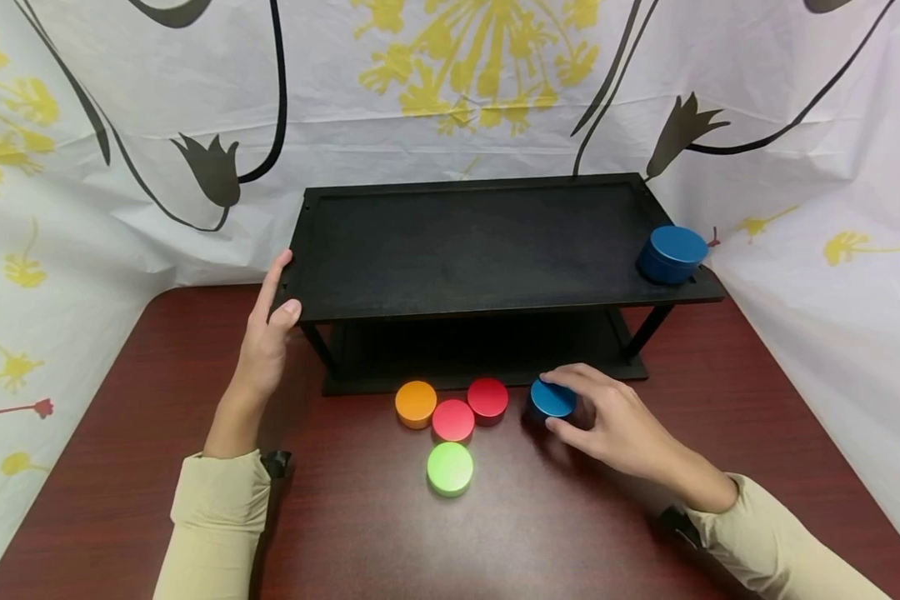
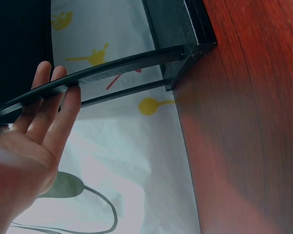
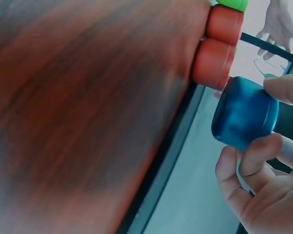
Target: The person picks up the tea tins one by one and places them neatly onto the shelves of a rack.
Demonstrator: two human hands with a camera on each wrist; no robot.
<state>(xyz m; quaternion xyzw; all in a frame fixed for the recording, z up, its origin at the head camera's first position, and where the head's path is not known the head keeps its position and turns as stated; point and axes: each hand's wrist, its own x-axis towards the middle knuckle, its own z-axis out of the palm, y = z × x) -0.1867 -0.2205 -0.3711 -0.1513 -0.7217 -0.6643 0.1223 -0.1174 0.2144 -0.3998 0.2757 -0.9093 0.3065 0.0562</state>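
Observation:
Along the left end of a two-tier black shelf (image 1: 465, 246), my left hand (image 1: 262, 346) grips the edge of the upper board, thumb on top. Its fingers (image 2: 61, 114) reach up past that edge in the left wrist view. My right hand (image 1: 626, 425) pinches a round blue tin (image 1: 552, 400) between thumb and fingers, just in front of the shelf. In the right wrist view this blue tin (image 3: 244, 114) shows a gap between it and the tabletop. A larger blue tin (image 1: 672, 254) stands on the upper board's right end.
Left of the held tin, an orange tin (image 1: 416, 404), a red tin (image 1: 487, 400), a pinkish-red tin (image 1: 453, 421) and a green tin (image 1: 450, 468) cluster on the dark red table (image 1: 375, 542). A patterned white sheet (image 1: 435, 125) hangs behind and at both sides.

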